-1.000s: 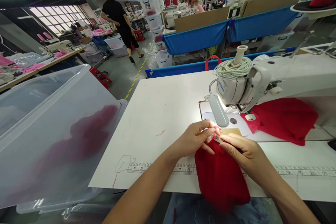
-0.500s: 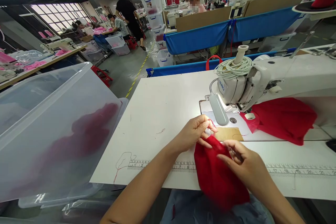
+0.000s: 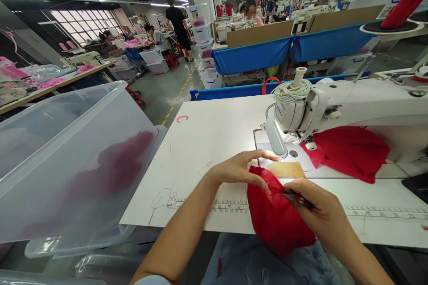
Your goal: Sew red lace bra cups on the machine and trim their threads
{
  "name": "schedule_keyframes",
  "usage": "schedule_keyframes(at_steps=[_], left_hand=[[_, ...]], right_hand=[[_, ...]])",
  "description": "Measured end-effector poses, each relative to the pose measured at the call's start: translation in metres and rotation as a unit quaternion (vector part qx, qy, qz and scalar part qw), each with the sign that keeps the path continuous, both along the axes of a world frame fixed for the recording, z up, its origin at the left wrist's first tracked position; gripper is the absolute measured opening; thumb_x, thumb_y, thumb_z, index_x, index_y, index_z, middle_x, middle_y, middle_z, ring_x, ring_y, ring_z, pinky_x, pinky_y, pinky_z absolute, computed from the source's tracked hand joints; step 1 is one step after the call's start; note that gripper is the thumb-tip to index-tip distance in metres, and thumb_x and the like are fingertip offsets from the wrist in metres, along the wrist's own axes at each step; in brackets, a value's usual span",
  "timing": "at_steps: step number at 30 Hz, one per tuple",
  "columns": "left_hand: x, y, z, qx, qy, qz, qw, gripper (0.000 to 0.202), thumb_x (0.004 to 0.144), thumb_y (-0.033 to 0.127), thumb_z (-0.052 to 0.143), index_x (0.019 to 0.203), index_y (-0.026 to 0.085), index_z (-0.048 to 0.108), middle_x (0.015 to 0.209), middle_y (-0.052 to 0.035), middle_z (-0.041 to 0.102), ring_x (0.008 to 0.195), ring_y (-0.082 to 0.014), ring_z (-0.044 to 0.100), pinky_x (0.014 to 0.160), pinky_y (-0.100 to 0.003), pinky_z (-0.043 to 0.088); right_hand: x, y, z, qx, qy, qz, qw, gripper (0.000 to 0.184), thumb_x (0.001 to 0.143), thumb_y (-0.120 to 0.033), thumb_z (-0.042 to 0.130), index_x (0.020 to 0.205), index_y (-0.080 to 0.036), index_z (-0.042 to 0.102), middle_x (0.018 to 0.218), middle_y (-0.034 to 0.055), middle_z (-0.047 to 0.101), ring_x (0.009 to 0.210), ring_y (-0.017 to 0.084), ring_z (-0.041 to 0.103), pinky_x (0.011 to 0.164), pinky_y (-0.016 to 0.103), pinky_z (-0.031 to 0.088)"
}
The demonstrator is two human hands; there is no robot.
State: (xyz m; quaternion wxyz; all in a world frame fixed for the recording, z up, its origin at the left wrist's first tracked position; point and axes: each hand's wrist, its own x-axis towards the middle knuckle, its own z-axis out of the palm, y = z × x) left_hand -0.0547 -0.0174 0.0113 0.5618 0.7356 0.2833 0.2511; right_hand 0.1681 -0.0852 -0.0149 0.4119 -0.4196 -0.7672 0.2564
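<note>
A piece of red fabric (image 3: 281,227) hangs over the table's front edge towards my lap, its gathered upper end on the tabletop. My left hand (image 3: 239,169) holds that upper end, thumb on the cloth and index finger stretched out above it; its other fingers are hidden. In my right hand (image 3: 314,200) are small metal thread snips (image 3: 294,197), their tips against the fabric by my left thumb. Behind my hands stands a white sewing machine (image 3: 354,102). Another red fabric piece (image 3: 354,151) lies under its arm, by the needle area.
A ruler scale (image 3: 230,207) runs along the front of the white table (image 3: 214,129). Loose thread (image 3: 182,118) lies at its far left. A translucent bin (image 3: 100,142) with red contents stands left. Blue cloth troughs (image 3: 254,55) and people at other machines are beyond.
My left index finger has lifted away from the thumb. The snips now show at the cloth. A curl of red thread has appeared on the far left tabletop. A person walked farther away.
</note>
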Motion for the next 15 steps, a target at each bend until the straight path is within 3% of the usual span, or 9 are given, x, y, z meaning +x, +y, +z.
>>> schedule_keyframes(at_steps=[1,3,7,12,15], left_hand=[[0.004,-0.001,-0.002,-0.012,-0.006,-0.018,1.0,0.057,0.069,0.037,0.084,0.121,0.025,0.065,0.117,-0.005,0.066,0.117,-0.0231,0.056,0.103,-0.033,0.039],[0.01,-0.002,-0.005,-0.022,-0.005,-0.018,1.0,0.046,0.068,0.041,0.084,0.107,0.02,0.071,0.099,-0.0043,0.068,0.098,-0.02,0.059,0.091,-0.031,0.043],[0.014,-0.003,-0.01,-0.008,0.005,0.066,0.998,0.03,0.072,0.045,0.079,0.072,0.016,0.07,0.071,-0.0012,0.06,0.075,-0.0144,0.05,0.071,-0.027,0.039],[0.017,-0.006,-0.014,-0.02,-0.04,0.16,0.986,0.035,0.066,0.044,0.084,0.061,0.017,0.064,0.075,0.0003,0.052,0.072,-0.0127,0.047,0.066,-0.026,0.037],[0.021,-0.006,-0.016,-0.017,-0.063,0.149,0.987,0.03,0.066,0.039,0.084,0.061,0.017,0.066,0.079,-0.0015,0.055,0.08,-0.0154,0.053,0.074,-0.029,0.041]], right_hand=[[0.001,0.0,0.001,0.008,-0.005,0.005,1.0,0.022,0.082,-0.012,0.053,0.087,-0.027,0.069,0.074,-0.0031,0.069,0.062,0.011,0.062,0.055,0.02,0.049],[0.002,-0.001,0.0,0.016,-0.013,0.003,1.0,0.023,0.083,-0.012,0.052,0.088,-0.027,0.069,0.074,-0.0027,0.069,0.061,0.011,0.062,0.054,0.02,0.048],[0.004,0.0,-0.005,-0.007,-0.024,-0.024,0.999,0.012,0.089,-0.026,0.058,0.087,-0.026,0.07,0.074,-0.0003,0.068,0.06,0.013,0.059,0.053,0.023,0.047],[-0.003,0.003,-0.008,-0.031,0.021,-0.092,0.995,0.02,0.087,-0.044,0.063,0.082,-0.026,0.069,0.073,0.001,0.068,0.058,0.015,0.057,0.051,0.025,0.046],[-0.013,0.007,-0.006,-0.036,0.047,-0.154,0.986,0.029,0.083,-0.053,0.064,0.086,-0.025,0.07,0.083,0.0037,0.072,0.06,0.016,0.059,0.051,0.026,0.047]])
